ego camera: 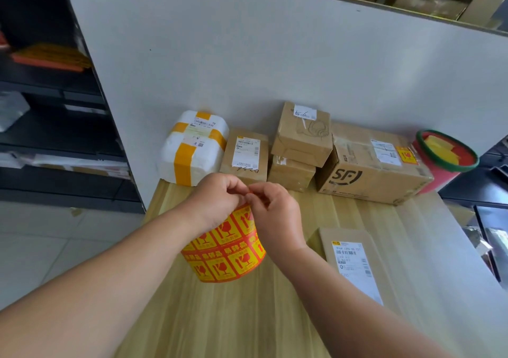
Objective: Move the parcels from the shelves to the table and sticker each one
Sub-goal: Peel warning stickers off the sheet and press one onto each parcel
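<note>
The fingers (248, 192) of both hands pinch together at the top edge of the sticker roll (224, 247), picking at one sticker. The roll stands on the tabletop (247, 316). A flat parcel (354, 264) lies just beside the right hand (275, 212), with more parcels (302, 148) along the wall. Best to peel slowly from a corner so it won't tear.
</note>
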{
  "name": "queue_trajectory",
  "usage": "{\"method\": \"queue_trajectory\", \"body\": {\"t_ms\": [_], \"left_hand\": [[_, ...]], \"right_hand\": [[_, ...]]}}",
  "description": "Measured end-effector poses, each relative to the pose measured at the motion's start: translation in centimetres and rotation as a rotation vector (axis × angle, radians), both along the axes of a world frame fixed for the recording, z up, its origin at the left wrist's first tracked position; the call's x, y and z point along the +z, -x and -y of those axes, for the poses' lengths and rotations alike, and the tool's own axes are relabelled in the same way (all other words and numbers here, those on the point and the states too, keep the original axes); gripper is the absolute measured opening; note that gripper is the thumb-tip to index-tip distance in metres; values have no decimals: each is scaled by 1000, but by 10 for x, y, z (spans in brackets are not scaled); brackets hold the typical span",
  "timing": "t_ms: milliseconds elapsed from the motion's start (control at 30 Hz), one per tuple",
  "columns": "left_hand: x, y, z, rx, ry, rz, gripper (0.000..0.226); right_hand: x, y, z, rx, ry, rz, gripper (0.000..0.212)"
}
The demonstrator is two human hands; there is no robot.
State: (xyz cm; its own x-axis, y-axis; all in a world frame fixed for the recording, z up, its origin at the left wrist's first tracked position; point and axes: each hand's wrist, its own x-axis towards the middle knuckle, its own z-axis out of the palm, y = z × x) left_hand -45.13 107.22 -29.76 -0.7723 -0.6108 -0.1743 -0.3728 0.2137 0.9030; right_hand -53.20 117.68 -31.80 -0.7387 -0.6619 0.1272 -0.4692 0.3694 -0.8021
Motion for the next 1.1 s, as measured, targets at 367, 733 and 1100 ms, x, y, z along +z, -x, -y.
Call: {"method": "queue_trajectory", "body": {"t_ms": [367, 733, 1100], "left_hand": [[-1, 7, -3, -15, 39, 52, 16], [-16, 1, 9, 25, 87, 158, 17], [-41, 1, 28, 79, 158, 345, 23]], "right_hand": [[1, 8, -5, -80, 75, 322, 13], [1, 12, -9, -225, 112, 464, 18], [-6, 38, -20, -355, 124, 515, 18]]}}
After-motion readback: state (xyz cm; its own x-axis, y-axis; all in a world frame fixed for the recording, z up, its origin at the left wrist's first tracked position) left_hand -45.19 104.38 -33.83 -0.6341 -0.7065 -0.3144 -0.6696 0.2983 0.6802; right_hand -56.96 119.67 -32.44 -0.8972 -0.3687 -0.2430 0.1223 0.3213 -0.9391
